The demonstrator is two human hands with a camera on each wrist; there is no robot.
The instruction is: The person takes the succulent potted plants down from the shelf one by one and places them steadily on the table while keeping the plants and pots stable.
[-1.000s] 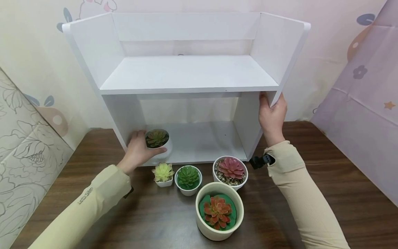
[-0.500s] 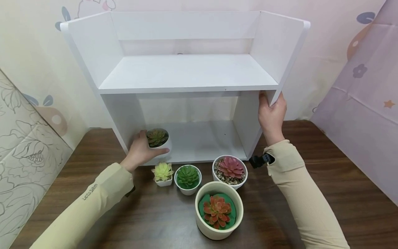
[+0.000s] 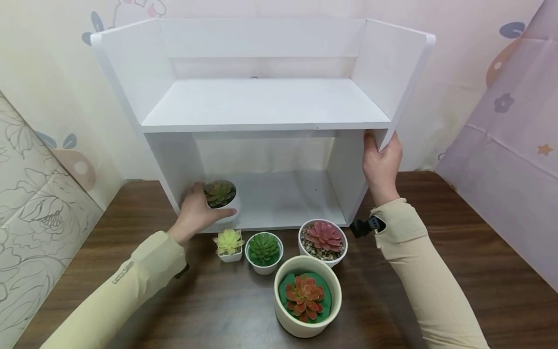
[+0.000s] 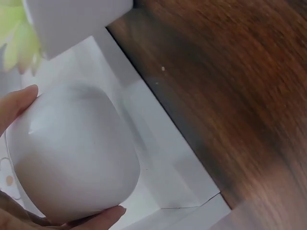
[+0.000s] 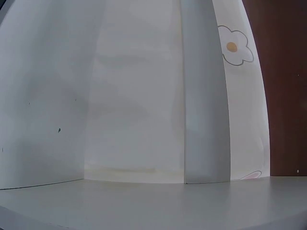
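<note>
Nearest the camera on the dark wooden table [image 3: 457, 271] stands a large cream pot with an orange-red succulent [image 3: 307, 301]; behind it sit three smaller pots in a loose row: a tiny one with a pale yellow-green rosette [image 3: 228, 244], a white bowl with a dark green rosette [image 3: 263, 251], and a gravel-topped pot with a pink rosette [image 3: 323, 241]. Past these, the left hand [image 3: 198, 212] has its thumb and fingers curled round a small round white pot with a green-and-rust succulent [image 3: 221, 198], which rests at the left front corner of the bottom board of the white two-tier shelf [image 3: 266, 104], close to the left side panel. The left wrist view shows the fingertips [image 4: 103, 218] wrapped under the smooth pot wall [image 4: 72, 153], so the hold looks firm but low. To seat the pot well, it seems wise to keep it upright, slide it flat on the board rather than tip it, and leave a gap to the side panel so the fingers can come free. The right hand [image 3: 382, 162] grips the front edge of the right side panel, thumb inside and fingers curled around it, which should steady the shelf. The yellow-green pot sits just beside the left wrist, and a careless pull-back could knock it. The upper board holds nothing visible.
</note>
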